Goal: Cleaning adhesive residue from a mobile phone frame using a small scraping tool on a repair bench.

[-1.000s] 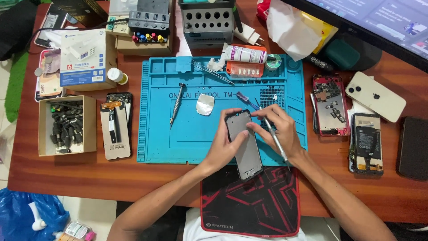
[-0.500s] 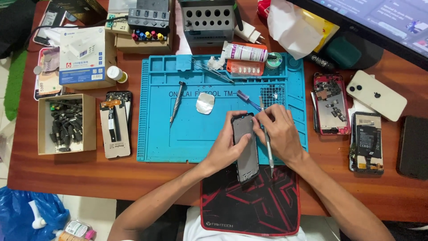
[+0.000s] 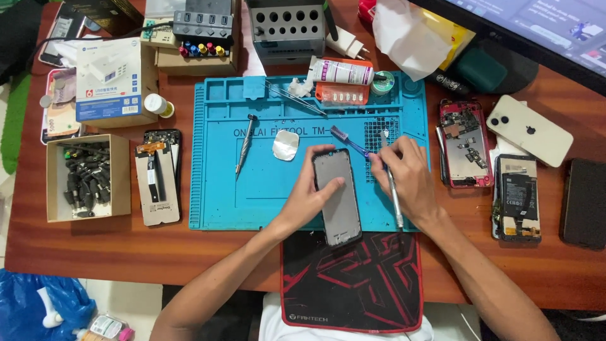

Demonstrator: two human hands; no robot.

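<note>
At the blue mat's [image 3: 221, 189] near edge, the left hand [image 3: 310, 197] pinches a phone frame [image 3: 339, 196]; right hand [image 3: 407, 180] fingers grip a brush [image 3: 349, 143] and metal tool [image 3: 394, 199].

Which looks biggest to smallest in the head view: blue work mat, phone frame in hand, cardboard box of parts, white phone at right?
1. blue work mat
2. cardboard box of parts
3. phone frame, held by the left hand, and white phone: these look alike, too close to rank.

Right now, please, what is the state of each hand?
Left hand: closed on the phone frame.
Right hand: closed, holding a thin metal tool.
</note>
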